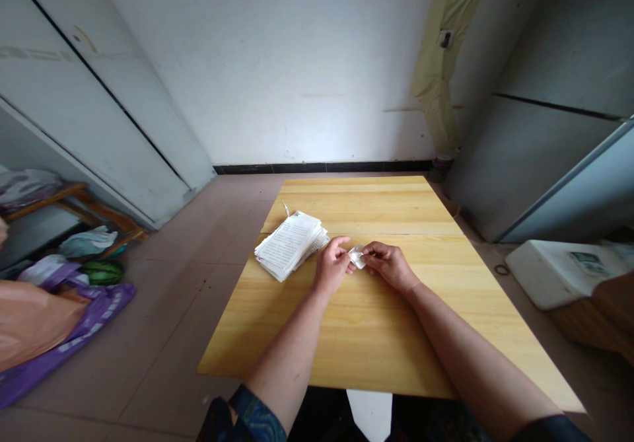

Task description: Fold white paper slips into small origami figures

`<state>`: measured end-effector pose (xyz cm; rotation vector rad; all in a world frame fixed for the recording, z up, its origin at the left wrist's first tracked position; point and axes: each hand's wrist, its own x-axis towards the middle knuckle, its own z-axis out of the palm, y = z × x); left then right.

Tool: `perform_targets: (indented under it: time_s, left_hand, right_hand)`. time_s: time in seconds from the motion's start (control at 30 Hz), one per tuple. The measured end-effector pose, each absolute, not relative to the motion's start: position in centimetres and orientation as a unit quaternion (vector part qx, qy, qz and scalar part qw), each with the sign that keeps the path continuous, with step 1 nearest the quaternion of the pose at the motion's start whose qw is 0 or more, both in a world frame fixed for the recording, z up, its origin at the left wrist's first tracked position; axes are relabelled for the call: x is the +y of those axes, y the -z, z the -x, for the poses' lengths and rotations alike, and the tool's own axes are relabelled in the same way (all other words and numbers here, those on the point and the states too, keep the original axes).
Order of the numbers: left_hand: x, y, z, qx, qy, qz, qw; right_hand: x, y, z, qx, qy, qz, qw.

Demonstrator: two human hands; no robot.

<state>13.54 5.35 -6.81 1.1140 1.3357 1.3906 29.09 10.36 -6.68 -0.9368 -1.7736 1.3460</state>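
Note:
Over the middle of the wooden table (pixel 391 349), a small folded piece of white paper (pixel 357 257) is pinched between my two hands. My left hand (pixel 333 263) grips its left side with thumb and fingers, the index finger reaching above it. On the other side, my right hand (pixel 389 263) pinches the paper's right edge with its fingertips. Fingers cover part of the paper, so its full shape is hidden. Just left of my left hand lies a loose stack of printed paper sheets (pixel 290 244), its edges uneven.
A white wall (pixel 297 65) stands beyond the table. Grey refrigerator-like doors (pixel 545 158) and a white foam box (pixel 555 273) are on the right. On the left floor are a watermelon (pixel 102 272), a purple bag (pixel 94 320) and a low wooden rack (pixel 106 214).

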Motion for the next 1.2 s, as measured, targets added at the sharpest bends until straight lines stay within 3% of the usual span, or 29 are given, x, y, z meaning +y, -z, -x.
perform_targets:
  time_s: [0.53,0.9,1.2]
  left_hand:
    - [5.6,7.3,-13.6,0.545,-0.566,-0.452,0.422]
    - [5.6,7.6,-13.4,0.551,-0.566,-0.461,0.405]
    - [5.2,7.7,-13.6,0.549,-0.512,-0.544,0.376]
  right_hand:
    - [10.4,6.7,-29.2,-0.703,-0.494,0.373,0.350]
    - [10.4,5.6,-29.8,-0.638,-0.577,0.364,0.357]
    - [11.1,5.8,-30.0,-0.694,-0.503,0.399,0.326]
